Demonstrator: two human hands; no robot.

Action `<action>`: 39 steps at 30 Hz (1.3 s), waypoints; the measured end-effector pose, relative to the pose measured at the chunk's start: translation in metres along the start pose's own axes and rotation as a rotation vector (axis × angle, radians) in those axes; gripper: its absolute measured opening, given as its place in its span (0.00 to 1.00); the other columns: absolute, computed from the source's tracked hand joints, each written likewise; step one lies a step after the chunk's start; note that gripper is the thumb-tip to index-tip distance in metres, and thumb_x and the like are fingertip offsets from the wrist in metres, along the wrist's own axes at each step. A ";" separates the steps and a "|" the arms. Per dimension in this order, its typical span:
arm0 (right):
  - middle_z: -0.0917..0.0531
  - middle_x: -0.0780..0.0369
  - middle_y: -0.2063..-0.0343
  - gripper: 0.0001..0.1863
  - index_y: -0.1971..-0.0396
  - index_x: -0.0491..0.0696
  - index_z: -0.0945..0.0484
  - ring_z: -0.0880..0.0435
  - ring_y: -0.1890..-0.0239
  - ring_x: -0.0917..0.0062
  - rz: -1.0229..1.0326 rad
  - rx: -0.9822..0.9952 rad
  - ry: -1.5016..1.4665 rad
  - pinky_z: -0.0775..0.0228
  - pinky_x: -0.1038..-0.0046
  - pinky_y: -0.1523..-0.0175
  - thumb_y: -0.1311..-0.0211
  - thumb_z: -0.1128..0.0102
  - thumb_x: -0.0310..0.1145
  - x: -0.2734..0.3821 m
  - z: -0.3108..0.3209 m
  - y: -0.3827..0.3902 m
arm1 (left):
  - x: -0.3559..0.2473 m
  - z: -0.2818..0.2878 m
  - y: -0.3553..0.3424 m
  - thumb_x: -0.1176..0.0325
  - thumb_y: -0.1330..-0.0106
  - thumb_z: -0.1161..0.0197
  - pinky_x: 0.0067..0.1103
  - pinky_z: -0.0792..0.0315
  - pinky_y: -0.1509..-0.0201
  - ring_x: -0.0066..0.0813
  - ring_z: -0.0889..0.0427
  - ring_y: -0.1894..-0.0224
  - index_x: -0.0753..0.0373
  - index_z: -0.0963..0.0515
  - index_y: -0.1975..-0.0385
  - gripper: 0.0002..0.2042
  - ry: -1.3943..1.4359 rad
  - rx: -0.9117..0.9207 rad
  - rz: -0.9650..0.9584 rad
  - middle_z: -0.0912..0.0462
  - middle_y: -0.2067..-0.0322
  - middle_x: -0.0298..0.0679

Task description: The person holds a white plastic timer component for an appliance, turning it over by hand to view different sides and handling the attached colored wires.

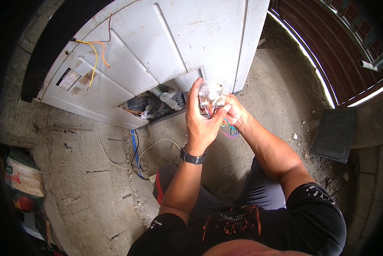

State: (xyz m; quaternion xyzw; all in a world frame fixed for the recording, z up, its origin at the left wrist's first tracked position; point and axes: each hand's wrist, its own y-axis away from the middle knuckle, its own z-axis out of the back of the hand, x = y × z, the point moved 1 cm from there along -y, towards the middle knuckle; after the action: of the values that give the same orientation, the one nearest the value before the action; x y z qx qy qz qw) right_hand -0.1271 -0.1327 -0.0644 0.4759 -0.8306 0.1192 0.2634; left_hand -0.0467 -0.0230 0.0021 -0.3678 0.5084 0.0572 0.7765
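Both my hands hold up a washing machine timer (211,94) in a clear plastic case, with pale gears showing inside. My left hand (200,126), with a dark watch on its wrist, grips the case from the left and below. At the lower right, the fingers of my right hand (235,112) close against the case and partly hide it. Coloured wires (230,129) hang from its underside past my right hand. Just beyond is the white washing machine (144,42), whose open lower corner shows a white drain fitting (169,100) and loose wiring (134,111).
Yellow and orange wires (96,55) dangle from the machine's upper left. A pale cord (108,155) and a blue hose (136,158) lie on the rough concrete floor (84,170). A dark panel (333,134) rests at right, near a brown corrugated gate (315,51). A printed sack (25,179) stands at left.
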 end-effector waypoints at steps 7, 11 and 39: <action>0.15 0.59 0.55 0.20 0.41 0.45 0.24 0.15 0.60 0.73 -0.011 0.020 0.000 0.19 0.71 0.58 0.32 0.39 0.29 0.001 0.001 0.000 | 0.001 0.000 0.000 0.67 0.44 0.20 0.30 0.29 0.35 0.34 0.25 0.39 0.63 0.38 0.30 0.43 0.004 -0.005 -0.015 0.29 0.36 0.43; 0.15 0.59 0.55 0.21 0.40 0.45 0.25 0.15 0.59 0.73 -0.010 0.032 -0.005 0.19 0.71 0.57 0.32 0.38 0.30 0.001 0.001 0.000 | 0.002 -0.001 0.000 0.67 0.44 0.20 0.31 0.29 0.34 0.34 0.25 0.39 0.63 0.39 0.29 0.43 0.017 -0.003 -0.010 0.30 0.35 0.44; 0.15 0.60 0.57 0.20 0.40 0.46 0.25 0.15 0.62 0.75 0.008 0.017 0.025 0.19 0.72 0.59 0.31 0.39 0.31 0.005 -0.007 0.002 | 0.003 -0.001 0.001 0.65 0.43 0.20 0.30 0.29 0.34 0.34 0.26 0.37 0.64 0.41 0.29 0.44 0.077 0.013 0.004 0.31 0.34 0.44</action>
State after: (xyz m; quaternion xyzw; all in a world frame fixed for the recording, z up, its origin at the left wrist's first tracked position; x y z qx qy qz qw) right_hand -0.1288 -0.1318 -0.0552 0.4734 -0.8281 0.1333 0.2690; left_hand -0.0465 -0.0241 -0.0015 -0.3637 0.5391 0.0414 0.7585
